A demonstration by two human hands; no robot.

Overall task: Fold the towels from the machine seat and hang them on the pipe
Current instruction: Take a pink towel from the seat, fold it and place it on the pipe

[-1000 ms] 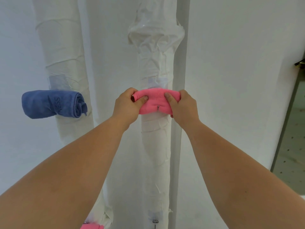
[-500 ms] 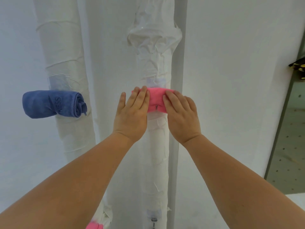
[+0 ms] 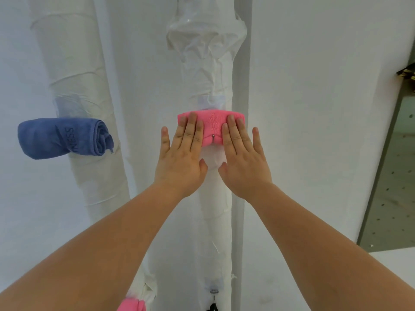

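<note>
The pink towel [image 3: 212,125] sat folded into a short fat band across the front of the middle pipe [image 3: 215,209], the one wrapped in crinkly white sheeting. It was about halfway up what the camera caught. A little metal hook [image 3: 213,136] poked out at the towel's lower edge, dead centre. Couldn't tell if the towel actually hung on it or just sat around it.

The left hand [image 3: 182,158] lay flat with straight fingers, released and not gripping anything. Three of its fingertips pressed on the left part of the towel, and the little finger sat clear of it to the side. The right hand [image 3: 243,160] mirrored that: flat, straight fingers, tips on the towel's right part, little finger off past the edge. The two thumbs pointed at each other below the towel, close but apart, with white wrap showing between them.

Off to the left, a blue towel [image 3: 62,138] was rolled up and stuck out sideways from a second wrapped pipe [image 3: 89,63], with the letters "NESS" readable on it. At the very bottom edge another pink towel [image 3: 131,305] peeked in, mostly cut off. A second small hook [image 3: 214,291] showed low on the middle pipe. There was a white wall [image 3: 314,108] behind everything and a speckled floor [image 3: 393,198] on the far right.
</note>
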